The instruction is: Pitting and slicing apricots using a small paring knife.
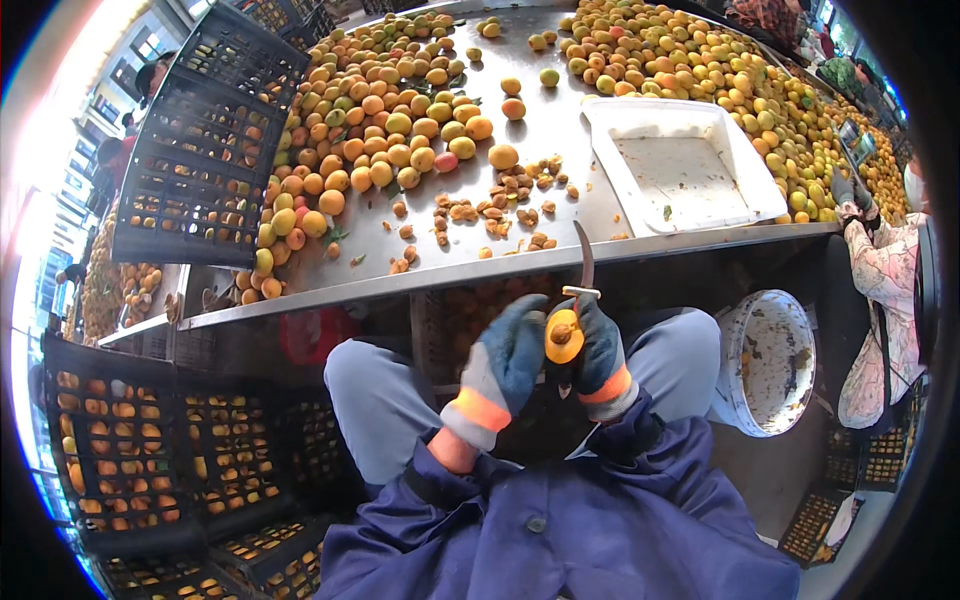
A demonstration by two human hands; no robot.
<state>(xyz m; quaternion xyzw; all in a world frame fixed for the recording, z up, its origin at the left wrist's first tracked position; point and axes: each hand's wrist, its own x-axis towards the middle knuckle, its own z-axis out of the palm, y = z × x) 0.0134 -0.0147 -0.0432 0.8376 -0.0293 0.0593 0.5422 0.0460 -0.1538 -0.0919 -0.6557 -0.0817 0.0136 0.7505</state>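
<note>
Between my two gloved hands is a halved apricot [562,345], its orange cut face up and the brown pit still in it. My right hand [601,348] is closed around a knife [586,258] whose curved blade points away from me above a brass-coloured guard. The apricot half rests against that hand's fingers. My left hand [508,358] is at the apricot's left side, fingers bent together; whatever they hold is hidden. Beyond the hands, loose pits [510,190] lie on the metal table [400,282], with whole apricots [400,125] heaped behind them.
A white tray [752,205] with a few scraps lies at the table's near right. A stained white bucket [735,365] stands by my right knee. One black crate [190,170] tilts over the table's left end; stacked crates of apricots [185,400] fill the lower left. Another person's sleeve [885,270] is at right.
</note>
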